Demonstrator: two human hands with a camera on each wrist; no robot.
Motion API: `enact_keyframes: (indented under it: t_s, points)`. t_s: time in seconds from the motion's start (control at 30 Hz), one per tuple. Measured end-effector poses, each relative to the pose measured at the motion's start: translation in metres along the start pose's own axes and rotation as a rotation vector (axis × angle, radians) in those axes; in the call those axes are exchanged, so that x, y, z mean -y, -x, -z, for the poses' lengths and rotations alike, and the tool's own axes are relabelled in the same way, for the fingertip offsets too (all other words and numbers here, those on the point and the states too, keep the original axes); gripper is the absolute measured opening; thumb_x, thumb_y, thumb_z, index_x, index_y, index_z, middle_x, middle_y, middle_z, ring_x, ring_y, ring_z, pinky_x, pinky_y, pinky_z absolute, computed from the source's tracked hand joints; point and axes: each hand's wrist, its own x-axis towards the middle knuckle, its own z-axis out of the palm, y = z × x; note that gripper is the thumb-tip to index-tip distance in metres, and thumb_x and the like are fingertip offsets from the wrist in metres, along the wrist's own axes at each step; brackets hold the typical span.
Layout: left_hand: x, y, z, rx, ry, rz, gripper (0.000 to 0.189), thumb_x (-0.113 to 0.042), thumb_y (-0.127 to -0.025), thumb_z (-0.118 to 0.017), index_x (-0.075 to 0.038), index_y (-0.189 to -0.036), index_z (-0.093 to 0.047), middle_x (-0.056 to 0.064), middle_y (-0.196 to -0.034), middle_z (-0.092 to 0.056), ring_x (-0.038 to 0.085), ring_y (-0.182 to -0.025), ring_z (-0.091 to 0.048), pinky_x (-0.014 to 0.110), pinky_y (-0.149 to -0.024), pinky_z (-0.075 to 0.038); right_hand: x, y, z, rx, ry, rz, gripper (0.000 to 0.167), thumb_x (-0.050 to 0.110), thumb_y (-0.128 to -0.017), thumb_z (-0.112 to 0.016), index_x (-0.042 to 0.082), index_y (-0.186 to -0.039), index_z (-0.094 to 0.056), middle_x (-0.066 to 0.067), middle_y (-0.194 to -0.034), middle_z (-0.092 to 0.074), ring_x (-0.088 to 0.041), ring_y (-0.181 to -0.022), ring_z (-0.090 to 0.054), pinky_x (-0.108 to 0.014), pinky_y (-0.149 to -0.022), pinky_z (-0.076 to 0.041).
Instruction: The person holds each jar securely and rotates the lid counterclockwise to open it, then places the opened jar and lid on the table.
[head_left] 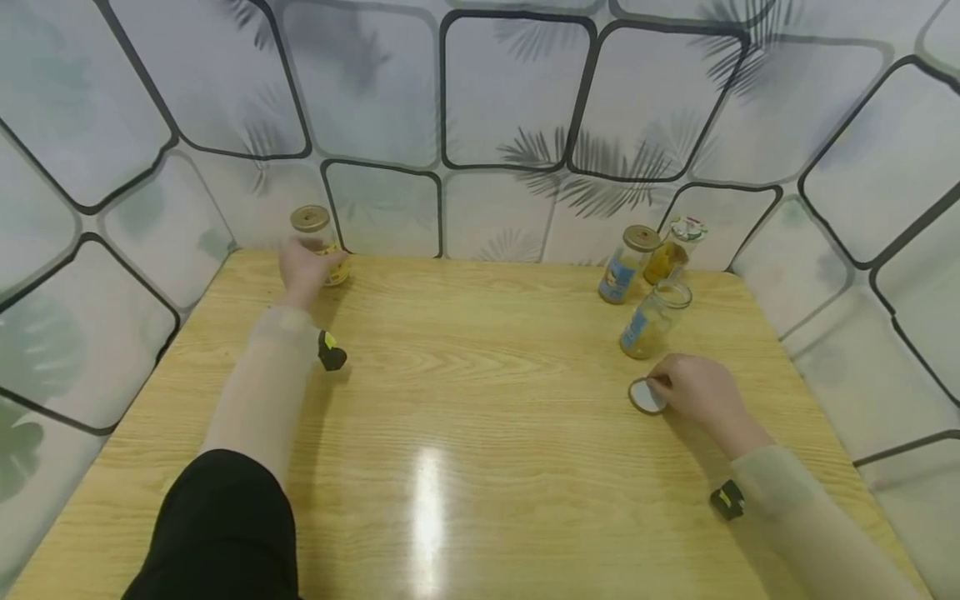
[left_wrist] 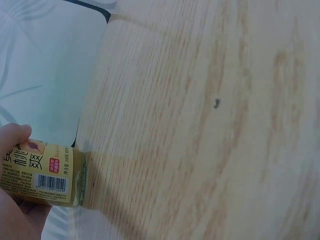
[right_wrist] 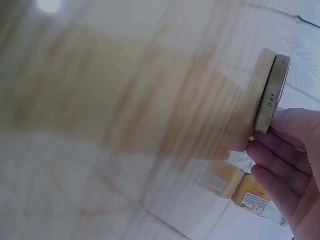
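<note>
At the back left, my left hand grips a glass jar around its side. The jar stands upright, with a gold lid on top and a yellow label facing the left wrist camera. Over on the right, my right hand pinches the edge of a loose jar lid, its white inside turned up. The right wrist view shows the lid's gold rim low over the wood, thumb and fingertips at its near edge. Just behind that hand stands a lidless glass jar with a blue label.
Behind the lidless jar are a blue-labelled jar with a gold lid and a jar with yellow label and patterned lid. Patterned wall panels border the wooden table at the back and both sides.
</note>
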Motion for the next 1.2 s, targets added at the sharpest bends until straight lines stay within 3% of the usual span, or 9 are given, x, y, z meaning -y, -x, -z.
enact_keyframes:
  t_s: [0.4,0.57,0.7,0.83,1.0,1.2]
  points:
    - [-0.005,0.011,0.005,-0.02,-0.057,-0.012,0.063,-0.026,-0.093,-0.081,0.003,-0.143,-0.057,0.023,-0.146,-0.06,0.037,-0.132,-0.056,0.045,-0.118,-0.048,0.005,-0.001,0.002,-0.001,0.0,0.009,0.008,0.013,-0.091,-0.081,0.005,-0.092,-0.082,-0.01,-0.088,-0.08,-0.027,-0.075,-0.075,-0.046,-0.068,-0.062]
    - [-0.014,0.014,0.01,0.007,-0.064,-0.069,0.063,-0.029,-0.093,-0.081,0.004,-0.142,-0.06,0.024,-0.145,-0.062,0.039,-0.131,-0.058,0.047,-0.116,-0.049,0.006,0.0,0.001,0.014,-0.003,-0.008,0.007,0.013,-0.091,-0.081,0.006,-0.092,-0.082,-0.01,-0.089,-0.08,-0.027,-0.076,-0.075,-0.046,-0.069,-0.062]
    - [-0.035,0.018,0.017,0.025,-0.078,-0.103,0.064,-0.033,-0.092,-0.082,0.002,-0.141,-0.062,0.022,-0.145,-0.062,0.036,-0.129,-0.058,0.048,-0.114,-0.05,0.003,-0.001,0.001,0.001,0.0,-0.006,0.007,0.012,-0.091,-0.081,0.006,-0.092,-0.082,-0.011,-0.09,-0.081,-0.029,-0.077,-0.076,-0.047,-0.069,-0.062]
    - [-0.063,0.022,0.024,0.045,-0.097,-0.095,0.064,-0.038,-0.09,-0.083,-0.004,-0.14,-0.063,0.018,-0.148,-0.061,0.033,-0.131,-0.058,0.045,-0.113,-0.053,0.001,-0.001,0.001,-0.012,0.01,0.0,0.007,0.013,-0.09,-0.081,0.005,-0.091,-0.082,-0.012,-0.09,-0.081,-0.03,-0.077,-0.076,-0.048,-0.069,-0.062]
    - [-0.097,0.032,0.03,0.064,-0.009,-0.097,0.064,-0.037,-0.089,-0.086,-0.008,-0.141,-0.061,0.012,-0.151,-0.059,0.029,-0.138,-0.057,0.041,-0.118,-0.05,0.002,-0.002,0.004,-0.009,0.006,0.002,0.007,0.012,-0.09,-0.082,0.005,-0.091,-0.082,-0.011,-0.09,-0.081,-0.029,-0.077,-0.076,-0.048,-0.069,-0.062]
    - [-0.13,0.05,0.028,0.122,-0.034,-0.176,0.063,-0.035,-0.09,-0.086,-0.008,-0.142,-0.064,0.013,-0.153,-0.06,0.029,-0.141,-0.057,0.044,-0.12,-0.048,0.004,-0.002,0.003,0.018,0.004,-0.015,0.008,0.014,-0.091,-0.081,0.006,-0.092,-0.082,-0.011,-0.09,-0.081,-0.03,-0.077,-0.076,-0.048,-0.069,-0.062]
